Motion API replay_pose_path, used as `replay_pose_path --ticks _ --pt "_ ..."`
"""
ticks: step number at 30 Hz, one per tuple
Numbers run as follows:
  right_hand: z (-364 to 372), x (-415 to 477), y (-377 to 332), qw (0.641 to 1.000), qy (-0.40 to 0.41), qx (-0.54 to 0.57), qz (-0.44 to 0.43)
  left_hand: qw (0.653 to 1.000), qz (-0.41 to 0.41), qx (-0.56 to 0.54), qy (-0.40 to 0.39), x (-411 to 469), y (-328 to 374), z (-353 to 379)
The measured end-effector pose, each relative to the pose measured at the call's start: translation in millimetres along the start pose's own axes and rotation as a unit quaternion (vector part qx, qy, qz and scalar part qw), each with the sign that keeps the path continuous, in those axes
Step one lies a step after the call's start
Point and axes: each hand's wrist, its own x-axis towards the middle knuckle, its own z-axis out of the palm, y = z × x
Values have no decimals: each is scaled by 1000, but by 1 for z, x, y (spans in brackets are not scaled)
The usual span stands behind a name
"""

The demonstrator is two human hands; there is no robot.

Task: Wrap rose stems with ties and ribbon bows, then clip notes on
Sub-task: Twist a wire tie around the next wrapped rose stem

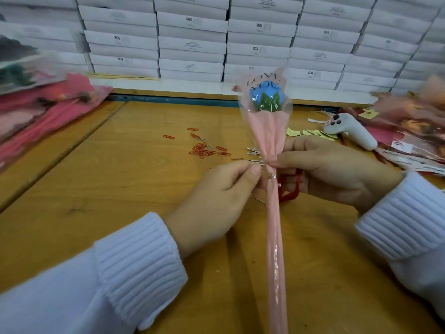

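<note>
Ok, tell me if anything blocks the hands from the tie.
Nothing visible does. The left hand pinches the tie beside the wrap; the right hand grips the wrap's neck, a ribbon under its fingers.

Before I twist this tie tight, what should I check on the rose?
1. Placement: ok, the left hand pinches the silver twist tie at the neck of the pink wrap.
2. Neck steadied: ok, the right hand grips the wrap there.
3. Tie fully closed: cannot tell.
4. Bow ready: ok, the red ribbon bow sits in the right hand behind the stem.
5. Clips in reach: ok, red paper clips lie piled on the table.
6. Notes: ok, yellow notes lie beyond the right hand.
</note>
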Motion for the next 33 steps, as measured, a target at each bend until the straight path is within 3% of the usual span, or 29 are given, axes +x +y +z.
replay_pose_path --ticks 2,4,6,8,10,12,14,16,18,20,27,33 --pt "-6 -2 -3 1000 6 -2 -2 992 20 121 -9 2 -3 -5" --pt "-11 -2 -3 1000 6 -5 -4 966 43 236 -95 3 -7 -11" --pt "-14 -2 -4 1000 7 -2 -5 941 47 266 -201 4 -10 -16" --pt "-15 -2 -4 1000 7 -1 -4 922 31 292 -253 10 -15 -17" --pt "-14 -2 -4 1000 -1 -8 -4 895 -1 372 -246 16 -24 -13" --pt "-13 -2 -4 1000 -10 -13 -6 892 -39 405 -194 18 -29 -10" --pt "-12 -3 -4 1000 -13 -24 -7 932 -18 350 -86 19 -27 -10" --pt "-11 -3 -4 999 -16 -36 -7 988 -1 153 25 18 -19 -11" --pt "-9 -3 -2 999 -20 -31 -4 995 -35 -88 29 16 -7 -10" --pt "-5 -3 0 999 -28 -20 -3 975 -88 -204 -8 12 0 -7" --pt "2 -2 0 999 -7 -39 19 942 -126 -299 -85 9 4 -8" --pt "4 -2 -1 999 8 -33 33 937 -149 -307 -79 8 2 -8"
